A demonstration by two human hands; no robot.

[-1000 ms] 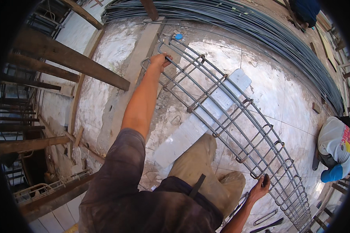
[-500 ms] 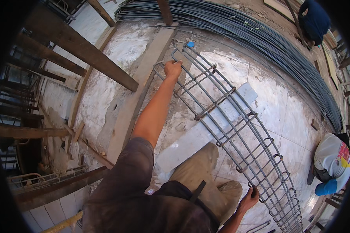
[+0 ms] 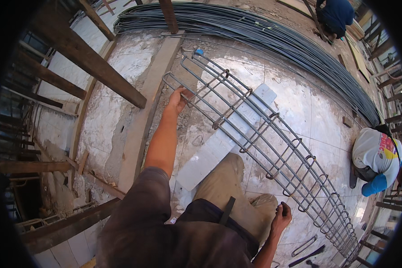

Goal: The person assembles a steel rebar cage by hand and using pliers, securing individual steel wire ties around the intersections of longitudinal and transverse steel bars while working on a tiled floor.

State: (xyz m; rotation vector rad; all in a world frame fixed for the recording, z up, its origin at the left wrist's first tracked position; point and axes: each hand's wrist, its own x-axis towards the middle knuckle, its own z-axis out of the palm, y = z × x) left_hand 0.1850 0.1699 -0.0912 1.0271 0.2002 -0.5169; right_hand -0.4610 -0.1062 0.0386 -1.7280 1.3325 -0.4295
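A long rebar cage of grey bars and bent stirrups runs from the upper middle to the lower right. My left hand is at its near-left end, with the fingers closed round the lower long bar. My right hand is beside the cage above my right knee, apart from the bars. Its fingers are curled together at the tips, and whether something small is in them is hidden. Under the cage lies a pale flat slab, its lower end by my left knee.
Bundled steel rods curve across the back. Wooden posts and a long plank stand at left. A person in a white shirt crouches at right, another in dark blue farther back. A loose stirrup lies at lower right.
My left hand has shifted from the cage's upper end bar down to the lower corner bar. My right hand has come away from the cage's side. The view has turned slightly right.
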